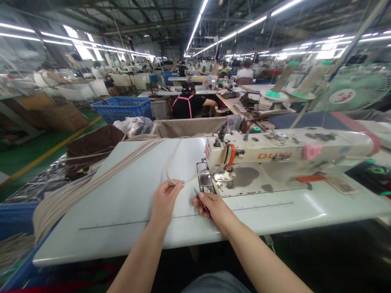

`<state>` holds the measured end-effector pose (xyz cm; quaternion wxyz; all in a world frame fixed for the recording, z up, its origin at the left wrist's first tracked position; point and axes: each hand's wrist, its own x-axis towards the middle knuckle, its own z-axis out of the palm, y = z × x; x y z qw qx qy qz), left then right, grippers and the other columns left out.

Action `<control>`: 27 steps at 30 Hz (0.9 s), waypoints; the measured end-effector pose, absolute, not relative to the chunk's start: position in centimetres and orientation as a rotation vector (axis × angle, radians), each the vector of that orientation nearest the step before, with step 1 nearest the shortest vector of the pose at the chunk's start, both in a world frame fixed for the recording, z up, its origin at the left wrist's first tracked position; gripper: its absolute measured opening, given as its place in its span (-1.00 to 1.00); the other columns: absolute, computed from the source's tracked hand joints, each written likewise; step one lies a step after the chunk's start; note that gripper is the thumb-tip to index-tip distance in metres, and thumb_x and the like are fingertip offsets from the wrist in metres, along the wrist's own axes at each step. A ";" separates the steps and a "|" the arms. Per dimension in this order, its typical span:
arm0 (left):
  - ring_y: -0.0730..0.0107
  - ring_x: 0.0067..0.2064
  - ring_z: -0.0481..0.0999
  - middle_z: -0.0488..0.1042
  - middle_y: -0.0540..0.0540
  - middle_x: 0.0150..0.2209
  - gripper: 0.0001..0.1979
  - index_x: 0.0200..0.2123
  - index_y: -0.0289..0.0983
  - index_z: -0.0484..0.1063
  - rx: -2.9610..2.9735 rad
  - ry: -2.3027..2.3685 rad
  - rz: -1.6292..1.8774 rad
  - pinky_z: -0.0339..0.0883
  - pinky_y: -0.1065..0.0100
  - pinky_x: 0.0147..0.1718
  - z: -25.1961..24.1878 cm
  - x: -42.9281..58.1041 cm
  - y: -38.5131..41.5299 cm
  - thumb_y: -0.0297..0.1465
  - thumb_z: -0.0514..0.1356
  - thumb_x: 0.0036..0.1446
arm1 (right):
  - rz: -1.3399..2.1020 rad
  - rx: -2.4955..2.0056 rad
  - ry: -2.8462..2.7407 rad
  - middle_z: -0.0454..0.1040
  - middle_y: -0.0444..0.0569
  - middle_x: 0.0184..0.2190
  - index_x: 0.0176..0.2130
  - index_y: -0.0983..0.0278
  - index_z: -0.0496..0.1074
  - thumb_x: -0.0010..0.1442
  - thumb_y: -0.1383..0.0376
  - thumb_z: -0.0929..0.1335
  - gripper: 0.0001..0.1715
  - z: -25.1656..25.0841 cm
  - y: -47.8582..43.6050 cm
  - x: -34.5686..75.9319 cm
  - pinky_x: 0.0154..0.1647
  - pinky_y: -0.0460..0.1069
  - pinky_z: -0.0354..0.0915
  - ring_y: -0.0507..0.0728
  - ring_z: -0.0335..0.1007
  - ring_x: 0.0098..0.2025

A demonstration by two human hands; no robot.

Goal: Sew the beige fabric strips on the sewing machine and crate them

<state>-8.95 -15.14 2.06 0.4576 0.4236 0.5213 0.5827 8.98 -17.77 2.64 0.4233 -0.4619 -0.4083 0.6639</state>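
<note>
My left hand (166,200) pinches a thin beige strip (171,162) that loops up over the table and back toward the needle area of the cream sewing machine (284,152). My right hand (214,205) is closed on small dark thread snips (199,198), whose tip points up toward the strip just left of the machine's needle plate (207,183). Both hands rest on the pale green-grey table (128,203), a short way apart. A long bundle of the same beige strips (88,185) trails off the table's left edge.
A dark brown bin (91,148) and a cloth-lined bin (189,126) stand behind the table. A blue crate (124,108) sits further back. A person in black with pink straps (187,103) works ahead. Thread cones (282,81) and a green fan (354,89) stand at the right.
</note>
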 end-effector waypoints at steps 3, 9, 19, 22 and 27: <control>0.13 -0.06 0.67 0.68 -0.20 -0.15 -0.65 -0.25 -0.28 0.56 1.118 1.308 1.468 0.52 0.17 0.00 2.5 -9.7 -16.6 -0.12 0.42 0.07 | 1.734 -1.150 -1.002 0.53 -0.01 -0.40 -0.32 0.34 0.52 0.03 -0.26 0.49 -0.30 2.8 -16.8 8.4 -0.56 -0.10 -0.06 -0.05 0.20 -0.52; 0.19 -0.05 0.64 0.64 -0.16 -0.16 -0.75 -0.25 -0.25 0.55 1.349 1.309 1.524 0.50 0.18 0.04 2.7 -11.1 -18.6 -0.18 0.36 0.18 | 1.835 -1.064 -1.051 0.36 -0.15 -0.50 -0.27 0.33 0.51 0.02 -0.28 0.48 -0.27 3.5 -16.0 7.2 -0.58 -0.09 -0.23 -0.09 -0.02 -0.59; 0.17 0.01 0.61 0.62 -0.16 -0.10 -0.71 -0.18 -0.24 0.54 1.326 1.280 1.356 0.47 0.16 0.09 3.1 -13.6 -19.8 -0.12 0.29 0.27 | 1.544 -1.194 -1.375 0.20 -0.23 -0.53 -0.36 0.22 0.35 0.19 -0.12 0.40 -0.52 4.1 -16.7 7.5 -0.45 -0.06 -0.04 0.00 0.03 -0.49; 0.13 -0.01 0.62 0.60 -0.19 -0.10 -0.58 -0.27 -0.26 0.52 1.235 1.253 1.252 0.51 0.14 0.03 3.2 -16.6 -19.4 0.00 0.20 0.30 | 0.901 -1.489 -1.776 0.35 -0.14 -0.41 -0.39 0.22 0.32 0.18 0.16 0.46 -0.72 4.1 -18.0 9.4 -0.30 -0.03 0.14 0.07 0.23 -0.35; 0.28 -0.41 0.51 0.56 -0.08 -0.41 -0.50 -0.07 -0.28 0.56 1.419 1.631 0.933 0.42 0.29 -0.37 2.0 -24.2 -18.1 0.02 0.24 0.16 | -0.147 -1.896 -2.111 0.50 0.11 -0.06 0.18 0.23 0.43 0.29 0.32 0.37 -0.53 2.9 -20.3 12.9 -0.17 0.03 0.34 0.23 0.47 -0.09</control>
